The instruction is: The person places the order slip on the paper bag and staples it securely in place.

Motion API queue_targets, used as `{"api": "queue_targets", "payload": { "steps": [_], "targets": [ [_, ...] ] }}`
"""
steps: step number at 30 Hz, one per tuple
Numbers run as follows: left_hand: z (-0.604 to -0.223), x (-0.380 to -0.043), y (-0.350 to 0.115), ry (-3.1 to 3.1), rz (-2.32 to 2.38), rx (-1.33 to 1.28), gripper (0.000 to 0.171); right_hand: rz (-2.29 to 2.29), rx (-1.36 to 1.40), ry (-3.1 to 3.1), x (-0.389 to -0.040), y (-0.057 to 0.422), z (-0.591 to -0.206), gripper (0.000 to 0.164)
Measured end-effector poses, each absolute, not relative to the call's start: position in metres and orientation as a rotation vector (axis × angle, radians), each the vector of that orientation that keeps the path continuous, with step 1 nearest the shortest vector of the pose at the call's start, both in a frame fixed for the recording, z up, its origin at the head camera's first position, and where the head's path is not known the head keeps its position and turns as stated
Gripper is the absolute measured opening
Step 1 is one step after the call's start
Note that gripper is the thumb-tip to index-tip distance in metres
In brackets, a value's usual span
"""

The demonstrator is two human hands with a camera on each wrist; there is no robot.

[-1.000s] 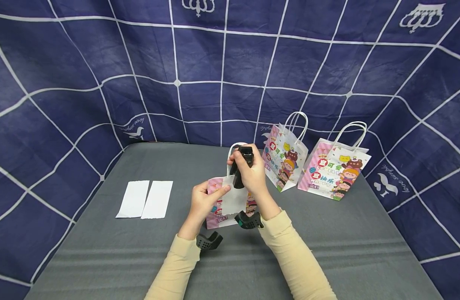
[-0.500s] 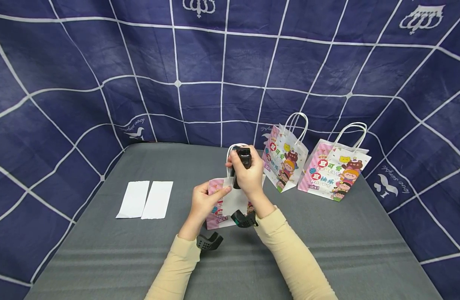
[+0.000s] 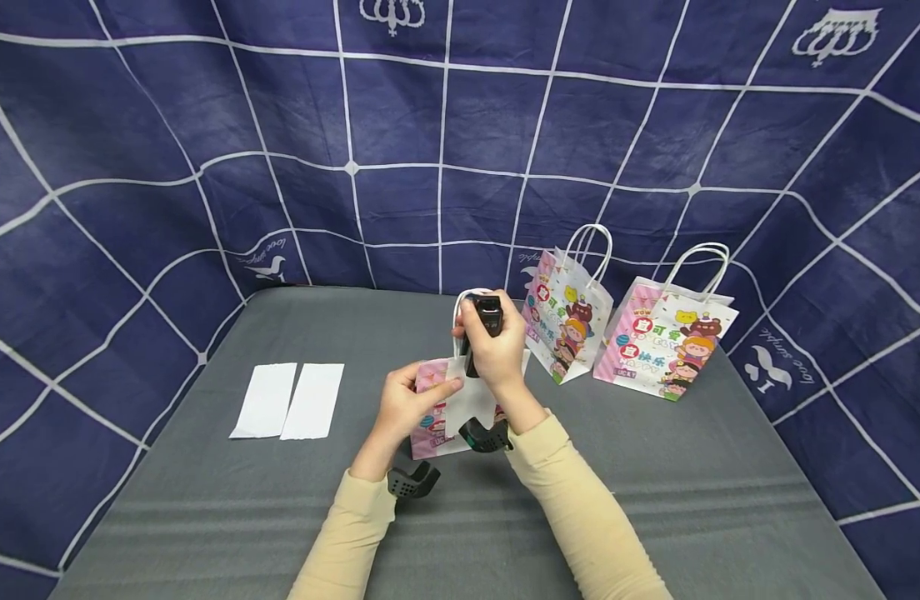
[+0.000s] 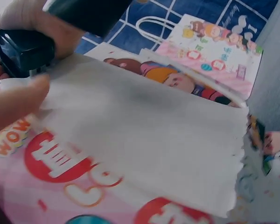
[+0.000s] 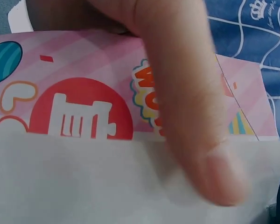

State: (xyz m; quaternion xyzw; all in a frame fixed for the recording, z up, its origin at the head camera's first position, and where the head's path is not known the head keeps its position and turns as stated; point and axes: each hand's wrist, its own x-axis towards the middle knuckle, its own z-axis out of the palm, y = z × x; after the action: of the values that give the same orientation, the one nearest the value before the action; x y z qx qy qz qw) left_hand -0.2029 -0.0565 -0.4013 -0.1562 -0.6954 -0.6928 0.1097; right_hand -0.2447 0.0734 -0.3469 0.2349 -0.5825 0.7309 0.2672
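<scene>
My right hand (image 3: 502,354) grips a black stapler (image 3: 487,312), held upright at the top edge of a paper gift bag (image 3: 427,446). The bag is pink and white, printed with cartoon figures, and has white handles. A blank white paper slip (image 3: 466,410) lies flat against its front; the slip's lower edge (image 4: 240,168) is ragged. My left hand (image 3: 402,407) pinches the slip and the bag's left side near the top, its thumb (image 5: 191,107) across the paper. In the left wrist view the stapler's head (image 4: 30,51) overlaps the slip's top end.
Two matching gift bags, one angled (image 3: 568,321) and one facing front (image 3: 666,340), stand at the back right. Two white paper slips (image 3: 265,402) lie side by side on the grey tabletop (image 3: 205,508) at left. A blue gridded curtain (image 3: 400,208) hangs behind.
My right hand has shifted slightly left and turned the stapler more upright, uncovering the bag's top right corner. The left hand keeps its hold almost unmoved.
</scene>
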Motion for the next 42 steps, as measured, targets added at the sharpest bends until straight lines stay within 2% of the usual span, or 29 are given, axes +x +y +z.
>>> {"api": "queue_targets", "payload": {
  "steps": [7,25,35,42],
  "targets": [
    [-0.393,-0.199,-0.057,-2.051,-1.960,-0.575,0.044,1.924,0.648,-1.597,-0.242,0.074,-0.348,0.020],
    [-0.385,-0.190,-0.046,-2.006,-1.727,-0.570,0.038,1.885,0.675,-1.656,-0.233,0.071,-0.349,0.022],
    [-0.386,-0.192,-0.047,-1.972,-1.633,-0.608,0.039,1.813,0.726,-1.648,-0.231,0.073,-0.354,0.049],
    [-0.386,-0.191,-0.048,-1.948,-1.621,-0.633,0.038,1.374,0.629,-1.686,-0.230,0.076,-0.355,0.057]
  ]
}}
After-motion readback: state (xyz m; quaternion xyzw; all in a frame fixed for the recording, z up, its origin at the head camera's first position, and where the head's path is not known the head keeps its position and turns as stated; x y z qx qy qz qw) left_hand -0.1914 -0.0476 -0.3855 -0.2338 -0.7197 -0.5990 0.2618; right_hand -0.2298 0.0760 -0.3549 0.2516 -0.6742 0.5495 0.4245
